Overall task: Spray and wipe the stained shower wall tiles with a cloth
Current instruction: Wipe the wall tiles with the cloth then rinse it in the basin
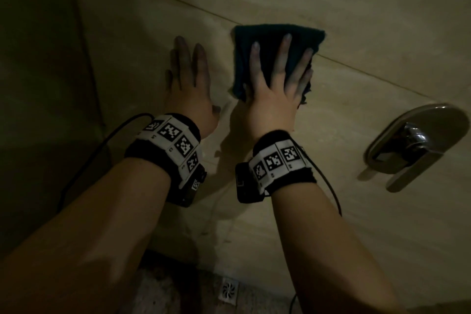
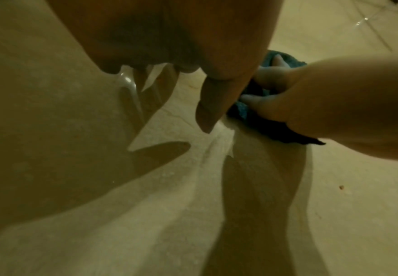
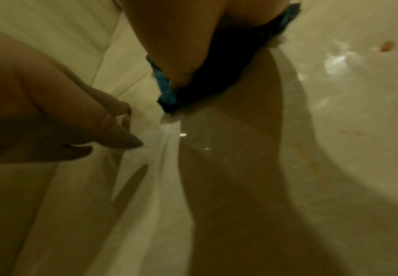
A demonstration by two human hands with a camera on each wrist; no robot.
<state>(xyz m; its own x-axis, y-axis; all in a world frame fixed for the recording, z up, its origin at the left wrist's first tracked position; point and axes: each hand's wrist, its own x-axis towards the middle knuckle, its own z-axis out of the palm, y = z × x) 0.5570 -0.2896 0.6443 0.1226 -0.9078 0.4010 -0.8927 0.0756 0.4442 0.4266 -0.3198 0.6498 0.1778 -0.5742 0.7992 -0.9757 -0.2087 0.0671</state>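
Observation:
A dark blue cloth point(image 1: 265, 41) lies flat against the beige shower wall tiles point(image 1: 356, 20). My right hand point(image 1: 276, 76) presses it to the wall with straight, spread fingers. My left hand point(image 1: 188, 79) rests flat on the bare tile just left of the cloth, fingers straight. In the left wrist view the cloth point(image 2: 242, 112) shows under the right hand point(image 2: 311, 104). In the right wrist view the cloth point(image 3: 167, 89) sits under my palm, and small reddish stains point(image 3: 387, 45) mark the wet tile to its right. No spray bottle is in view.
A metal shower mixer handle point(image 1: 413, 145) on an oval plate sticks out of the wall at the right. A wall corner point(image 1: 84, 46) runs down the left side. A floor drain point(image 1: 228, 290) lies below. Cables trail from both wristbands.

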